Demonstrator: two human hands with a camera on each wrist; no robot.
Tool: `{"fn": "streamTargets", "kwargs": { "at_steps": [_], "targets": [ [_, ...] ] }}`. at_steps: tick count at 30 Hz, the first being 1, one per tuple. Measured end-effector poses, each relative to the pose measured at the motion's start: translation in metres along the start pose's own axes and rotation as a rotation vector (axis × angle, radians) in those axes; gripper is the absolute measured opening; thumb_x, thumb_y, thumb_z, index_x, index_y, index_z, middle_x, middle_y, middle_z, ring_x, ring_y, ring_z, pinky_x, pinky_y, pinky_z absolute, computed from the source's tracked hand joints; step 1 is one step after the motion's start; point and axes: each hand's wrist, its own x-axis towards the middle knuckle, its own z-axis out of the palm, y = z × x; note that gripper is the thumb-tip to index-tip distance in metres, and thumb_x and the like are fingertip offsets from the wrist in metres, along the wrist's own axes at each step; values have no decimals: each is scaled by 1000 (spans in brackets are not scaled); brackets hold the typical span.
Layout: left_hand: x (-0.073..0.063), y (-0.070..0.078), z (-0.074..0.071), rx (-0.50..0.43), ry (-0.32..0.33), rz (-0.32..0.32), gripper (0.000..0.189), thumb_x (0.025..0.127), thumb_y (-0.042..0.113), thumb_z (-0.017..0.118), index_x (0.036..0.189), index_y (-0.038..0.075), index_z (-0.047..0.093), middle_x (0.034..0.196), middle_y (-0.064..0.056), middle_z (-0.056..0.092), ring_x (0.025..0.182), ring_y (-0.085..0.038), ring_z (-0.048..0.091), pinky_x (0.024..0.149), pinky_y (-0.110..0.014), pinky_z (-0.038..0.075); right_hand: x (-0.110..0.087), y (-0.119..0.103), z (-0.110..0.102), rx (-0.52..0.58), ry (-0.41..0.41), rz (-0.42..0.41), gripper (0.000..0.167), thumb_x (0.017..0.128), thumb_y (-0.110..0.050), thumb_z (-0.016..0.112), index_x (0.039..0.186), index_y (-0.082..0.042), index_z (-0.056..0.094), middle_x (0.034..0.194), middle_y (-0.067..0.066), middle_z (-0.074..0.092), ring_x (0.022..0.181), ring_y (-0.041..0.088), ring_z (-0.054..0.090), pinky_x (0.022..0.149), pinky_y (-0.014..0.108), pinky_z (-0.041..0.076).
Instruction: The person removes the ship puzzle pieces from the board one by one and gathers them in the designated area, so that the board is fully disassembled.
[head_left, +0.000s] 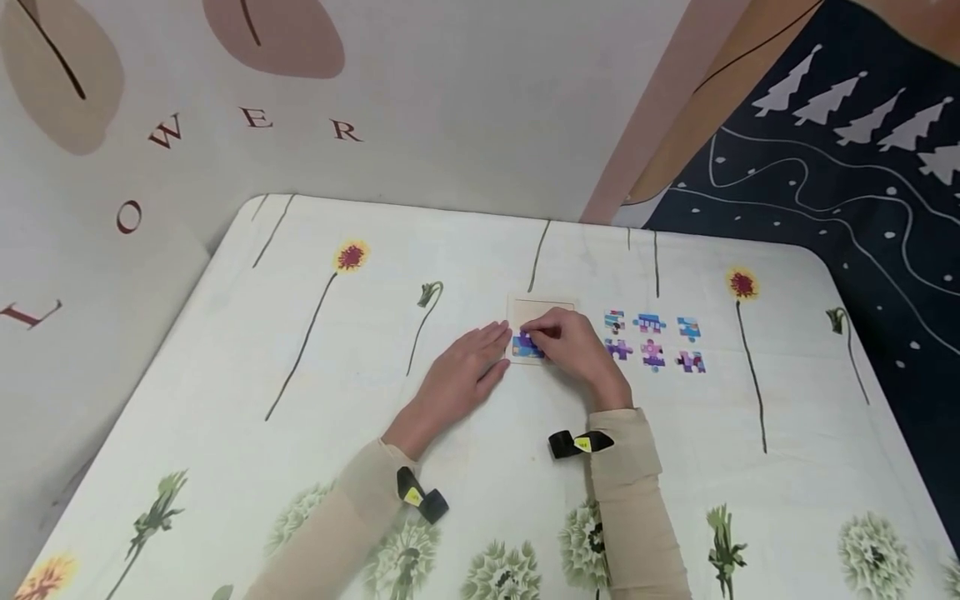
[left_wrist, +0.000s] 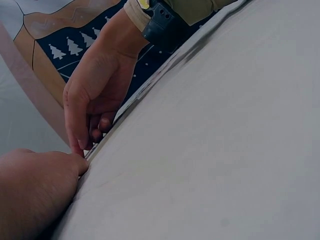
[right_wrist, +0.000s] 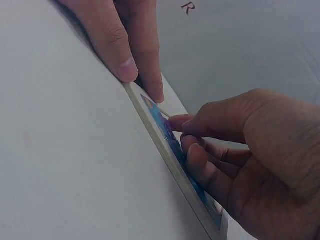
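A small wooden puzzle tray [head_left: 523, 308] lies on the table, with joined blue and purple jigsaw pieces [head_left: 527, 347] along its near side. My left hand [head_left: 463, 367] rests at the tray's left edge with fingers extended; in the right wrist view its thumb [right_wrist: 127, 69] touches the rim. My right hand [head_left: 579, 346] is over the tray, fingers curled. Its thumb and forefinger pinch a purple puzzle piece [right_wrist: 165, 125] at the assembled row. The palm partly covers the tray's right side in the head view.
Right of the tray lie several loose jigsaw pieces in two rows, among them a blue one [head_left: 688, 327] and a pink-purple one [head_left: 653, 356]. A flower-print cloth [head_left: 480, 467] covers the table. A printed wall [head_left: 465, 108] stands behind its far edge.
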Motion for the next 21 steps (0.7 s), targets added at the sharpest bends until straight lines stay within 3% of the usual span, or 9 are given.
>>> {"fn": "streamTargets", "kwargs": {
  "at_steps": [7, 21],
  "targets": [
    [0, 0, -1, 0, -7, -1, 49, 109, 27, 55, 151, 1, 50, 159, -10, 46, 150, -23, 39, 126, -37, 27, 1, 1, 1, -19, 2, -9, 22, 101, -5, 62, 117, -2, 77, 109, 13, 71, 85, 20, 61, 75, 31, 53],
    [0, 0, 1, 5, 14, 5, 49, 108, 25, 57, 149, 0, 52, 157, -11, 48, 149, -23, 41, 126, -36, 28, 2, 1, 1, 69, -15, 22, 17, 101, -5, 64, 115, 0, 73, 94, 10, 71, 75, 18, 61, 69, 27, 54]
  ]
}}
